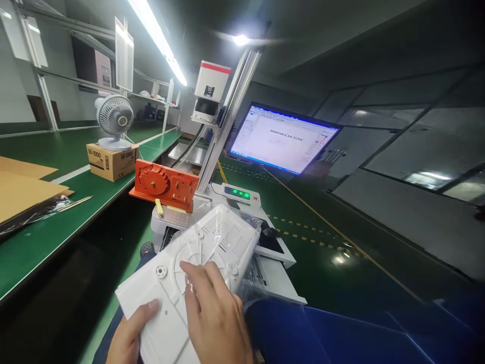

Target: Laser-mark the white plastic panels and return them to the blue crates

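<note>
A white plastic housing panel [146, 280] with vent slots, round bosses and a circular ribbed area lies tilted in front of me. My left hand [131, 331] grips its near left edge, thumb pressed on the face. Over the middle of the panel is my right hand [214, 308], its fingers bent and drawn together. Shiny clear film shows between the right fingers and thumb. It appears to belong to the clear plastic bag [248, 275] that covers the panel's far part and bunches along its right side. The panel's underside is hidden.
Beyond the panel stands a marking machine head [211, 91] on a metal post, with an orange fixture [162, 184] and a control box [240, 194]. A monitor [284, 139] is to the right. On the left green bench [76, 215], a fan [115, 119] rests on a carton [111, 162].
</note>
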A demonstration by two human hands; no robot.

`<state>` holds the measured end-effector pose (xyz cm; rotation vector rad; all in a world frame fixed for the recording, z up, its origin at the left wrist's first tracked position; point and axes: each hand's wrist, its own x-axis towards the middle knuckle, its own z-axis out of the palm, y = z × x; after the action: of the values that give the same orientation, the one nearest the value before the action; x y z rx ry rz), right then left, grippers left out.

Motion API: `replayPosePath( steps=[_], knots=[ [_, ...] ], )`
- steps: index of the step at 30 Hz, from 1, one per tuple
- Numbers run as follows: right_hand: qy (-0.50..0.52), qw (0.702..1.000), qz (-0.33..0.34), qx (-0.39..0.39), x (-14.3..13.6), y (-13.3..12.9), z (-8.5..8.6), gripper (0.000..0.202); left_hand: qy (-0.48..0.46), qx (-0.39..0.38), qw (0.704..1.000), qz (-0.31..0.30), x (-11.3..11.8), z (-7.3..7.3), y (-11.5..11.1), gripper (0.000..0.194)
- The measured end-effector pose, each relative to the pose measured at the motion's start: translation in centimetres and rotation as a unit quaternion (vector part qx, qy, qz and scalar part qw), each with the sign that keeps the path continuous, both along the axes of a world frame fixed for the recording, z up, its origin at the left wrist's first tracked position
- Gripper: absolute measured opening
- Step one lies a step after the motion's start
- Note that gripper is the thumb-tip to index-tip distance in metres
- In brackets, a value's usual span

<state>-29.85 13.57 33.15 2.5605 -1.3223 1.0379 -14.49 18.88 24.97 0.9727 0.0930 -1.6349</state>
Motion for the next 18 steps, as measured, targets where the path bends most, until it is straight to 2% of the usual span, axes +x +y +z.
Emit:
replayPosePath(
  steps=[4,9,14,18],
  knots=[
    [-0.006,0.999,0.044,0.008,0.5,0.2,0.5,0.038,-0.006,0.007,1.000,0.026,0.8,0.7,0.5,0.096],
    [0.003,1.000,0.030,0.000,-2.2,-0.4,0.6,0.041,-0.019,-0.002,0.999,0.044,1.6,1.8,0.9,0.091],
    [0.029,0.999,-0.002,-0.019,-5.7,-1.9,-1.3,0.029,-0.050,-0.023,0.996,0.069,2.0,3.4,1.0,0.098],
    [-0.038,0.997,-0.062,-0.005,-8.9,-2.8,-2.8,0.029,-0.088,-0.060,0.993,0.055,1.7,4.8,0.6,0.099]
  ],
)
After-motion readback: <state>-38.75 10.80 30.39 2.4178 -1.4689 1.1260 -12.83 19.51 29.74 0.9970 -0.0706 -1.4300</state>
